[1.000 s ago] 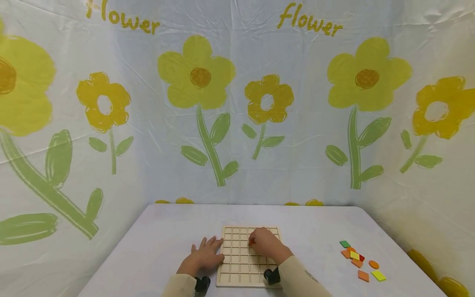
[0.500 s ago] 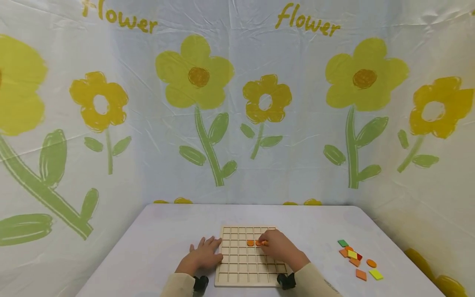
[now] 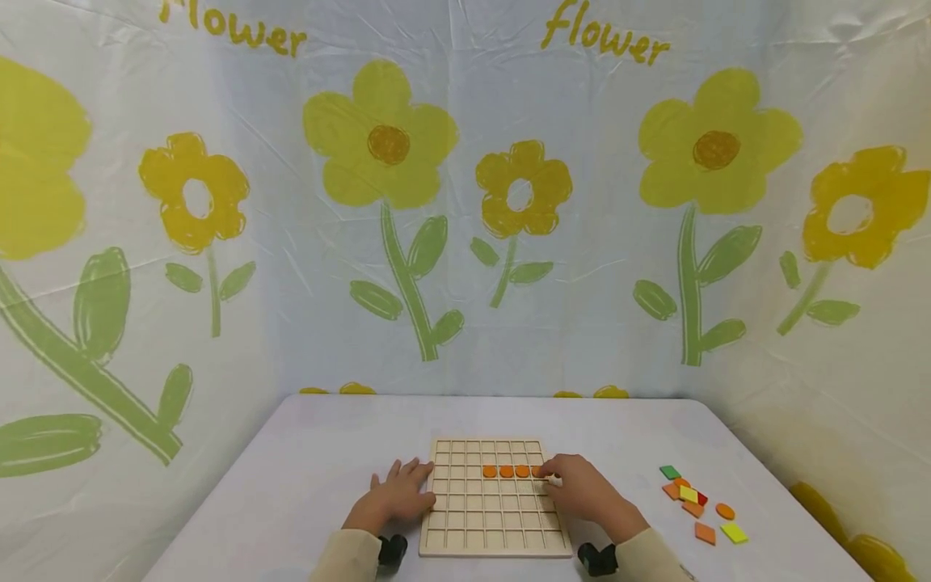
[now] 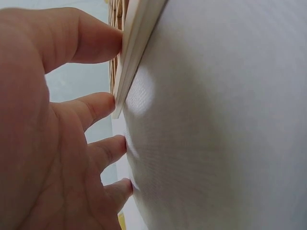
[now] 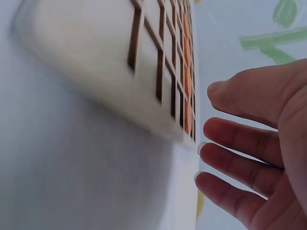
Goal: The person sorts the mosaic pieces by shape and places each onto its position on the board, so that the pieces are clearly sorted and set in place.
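A pale wooden grid board point(image 3: 489, 530) lies on the table. Several orange discs point(image 3: 506, 471) sit in a row of its cells, from the middle to the right edge. My left hand point(image 3: 396, 493) lies at the board's left side, fingers spread; thumb and index finger touch the board edge in the left wrist view. At the right end of the row is my right hand point(image 3: 582, 489), partly covering the last disc. The right wrist view shows its thumb and fingers point(image 5: 240, 184) loosely extended, apart from each other, with nothing held between them.
On the right of the table lie loose pieces: a green square point(image 3: 670, 472), a yellow square point(image 3: 735, 533), an orange square point(image 3: 705, 533), an orange disc point(image 3: 725, 511) and a small overlapping cluster. A flower-printed cloth point(image 3: 582, 323) hangs behind the table.
My right hand has moved rightward along the row, leaving orange discs in cells one after another. The left hand has stayed at the board's edge. The head view has shifted slightly.
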The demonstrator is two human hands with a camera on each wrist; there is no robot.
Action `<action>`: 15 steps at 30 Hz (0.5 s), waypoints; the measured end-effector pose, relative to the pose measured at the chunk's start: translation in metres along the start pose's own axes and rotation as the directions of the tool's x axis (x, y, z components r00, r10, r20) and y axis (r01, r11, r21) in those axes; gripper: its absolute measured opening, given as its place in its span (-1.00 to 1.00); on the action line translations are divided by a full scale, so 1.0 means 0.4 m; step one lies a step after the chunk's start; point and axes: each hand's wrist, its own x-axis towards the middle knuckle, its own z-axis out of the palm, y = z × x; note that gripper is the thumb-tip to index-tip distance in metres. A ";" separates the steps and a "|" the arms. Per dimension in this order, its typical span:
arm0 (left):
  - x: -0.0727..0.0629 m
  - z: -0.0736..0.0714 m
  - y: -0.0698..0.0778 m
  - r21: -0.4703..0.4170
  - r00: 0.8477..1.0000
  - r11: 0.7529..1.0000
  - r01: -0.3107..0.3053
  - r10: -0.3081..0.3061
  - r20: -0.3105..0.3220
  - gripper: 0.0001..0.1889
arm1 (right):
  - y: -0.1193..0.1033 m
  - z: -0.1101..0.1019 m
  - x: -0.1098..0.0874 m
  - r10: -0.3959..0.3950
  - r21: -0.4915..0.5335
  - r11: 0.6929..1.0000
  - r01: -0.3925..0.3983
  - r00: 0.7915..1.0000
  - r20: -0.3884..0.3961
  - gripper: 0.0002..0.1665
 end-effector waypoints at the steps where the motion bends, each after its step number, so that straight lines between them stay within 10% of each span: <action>1: 0.000 -0.001 0.000 0.000 1.000 1.000 0.000 0.000 0.000 -0.34 | 0.007 -0.003 -0.003 0.015 -0.002 1.000 -0.015 1.000 -0.002 -0.84; 15: 0.002 -0.002 0.001 0.002 1.000 1.000 0.007 -0.007 0.005 -0.33 | 0.090 -0.058 -0.051 0.158 -0.047 0.986 -0.158 0.987 0.000 -0.85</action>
